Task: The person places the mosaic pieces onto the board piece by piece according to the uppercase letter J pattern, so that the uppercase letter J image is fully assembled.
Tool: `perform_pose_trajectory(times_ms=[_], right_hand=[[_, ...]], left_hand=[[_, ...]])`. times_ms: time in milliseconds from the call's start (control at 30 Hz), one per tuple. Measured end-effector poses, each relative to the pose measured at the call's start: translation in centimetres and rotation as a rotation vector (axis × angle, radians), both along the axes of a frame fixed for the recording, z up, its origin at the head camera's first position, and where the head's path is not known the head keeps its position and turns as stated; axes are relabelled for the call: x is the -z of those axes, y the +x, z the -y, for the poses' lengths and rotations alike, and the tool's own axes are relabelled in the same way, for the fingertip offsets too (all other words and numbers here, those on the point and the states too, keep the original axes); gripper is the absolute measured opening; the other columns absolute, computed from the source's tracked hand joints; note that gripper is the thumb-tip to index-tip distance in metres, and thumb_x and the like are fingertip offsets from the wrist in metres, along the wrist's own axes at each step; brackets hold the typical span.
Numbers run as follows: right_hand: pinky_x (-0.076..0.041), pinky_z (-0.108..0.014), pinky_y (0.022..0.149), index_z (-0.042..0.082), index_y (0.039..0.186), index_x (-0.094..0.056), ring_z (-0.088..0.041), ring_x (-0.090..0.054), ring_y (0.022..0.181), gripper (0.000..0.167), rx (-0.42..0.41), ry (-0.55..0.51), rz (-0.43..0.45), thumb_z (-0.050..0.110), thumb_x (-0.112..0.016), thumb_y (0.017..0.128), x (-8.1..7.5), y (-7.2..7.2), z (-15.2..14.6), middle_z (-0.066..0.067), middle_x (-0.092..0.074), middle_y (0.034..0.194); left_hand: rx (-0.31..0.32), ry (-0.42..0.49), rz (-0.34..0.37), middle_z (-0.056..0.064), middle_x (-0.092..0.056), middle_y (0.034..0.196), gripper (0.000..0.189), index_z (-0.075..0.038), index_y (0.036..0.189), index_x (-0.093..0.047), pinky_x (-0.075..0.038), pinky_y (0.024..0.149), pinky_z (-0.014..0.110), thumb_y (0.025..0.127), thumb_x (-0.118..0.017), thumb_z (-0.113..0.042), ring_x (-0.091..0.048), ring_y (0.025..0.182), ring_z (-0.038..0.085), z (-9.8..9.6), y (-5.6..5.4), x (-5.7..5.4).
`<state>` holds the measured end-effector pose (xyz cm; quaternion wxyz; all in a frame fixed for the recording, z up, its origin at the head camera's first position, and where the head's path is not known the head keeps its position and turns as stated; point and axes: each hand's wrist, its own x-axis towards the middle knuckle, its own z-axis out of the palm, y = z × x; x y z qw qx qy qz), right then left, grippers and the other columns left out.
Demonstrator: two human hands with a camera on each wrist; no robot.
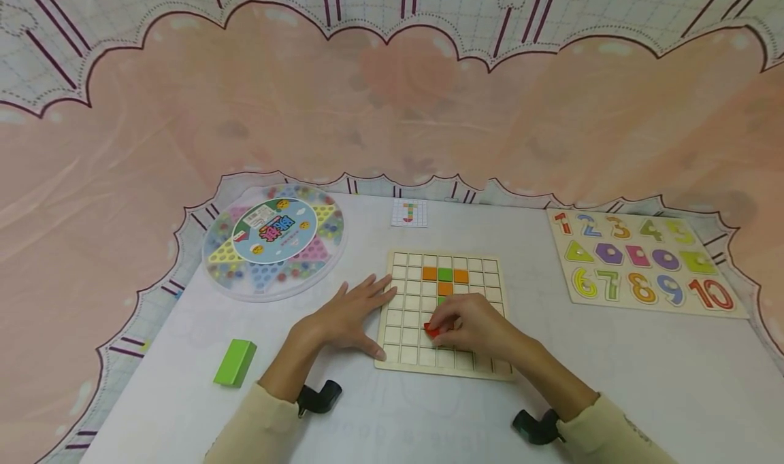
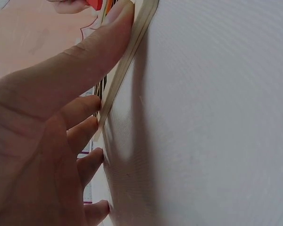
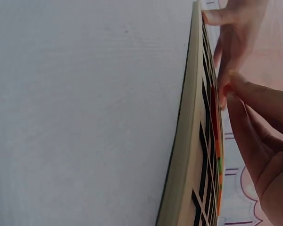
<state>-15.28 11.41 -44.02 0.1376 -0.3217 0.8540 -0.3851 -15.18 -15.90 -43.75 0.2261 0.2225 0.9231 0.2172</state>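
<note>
A square wooden grid board (image 1: 398, 301) lies on the white table. Orange tiles (image 1: 430, 273) and green tiles (image 1: 444, 274) fill several of its cells in a T-like pattern. My left hand (image 1: 346, 318) is spread along the board's left edge, its thumb on the near left corner and fingertips at the side. Over the lower middle of the grid, my right hand (image 1: 471, 324) pinches a small red tile (image 1: 431, 330) between thumb and fingertips. Another red piece (image 3: 214, 113) shows in the grid in the right wrist view; in the head view my right hand hides that part.
Behind the board lies a small card (image 1: 409, 213) with a coloured J-shaped pattern. A round Chinese checkers set (image 1: 273, 231) sits at the back left, a green block (image 1: 235, 363) at the left. At the right is a number puzzle board (image 1: 649, 263).
</note>
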Motion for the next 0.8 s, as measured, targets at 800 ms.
perform_pose_trajectory(times_ms=[800], right_hand=[[-0.054,-0.015,0.068,0.012,0.087,-0.081,0.001,-0.059,0.074,0.011,0.023,0.11,-0.058,0.015,-0.088,0.079,0.59,0.39,0.54,0.005,-0.072,0.085]], left_hand=[[0.002,-0.006,0.004,0.002,-0.013,0.175,0.11,-0.017,0.162,-0.031,-0.003,0.127,0.068,0.073,-0.09,-0.043,-0.005,0.163,0.032,-0.06,-0.14,-0.02]])
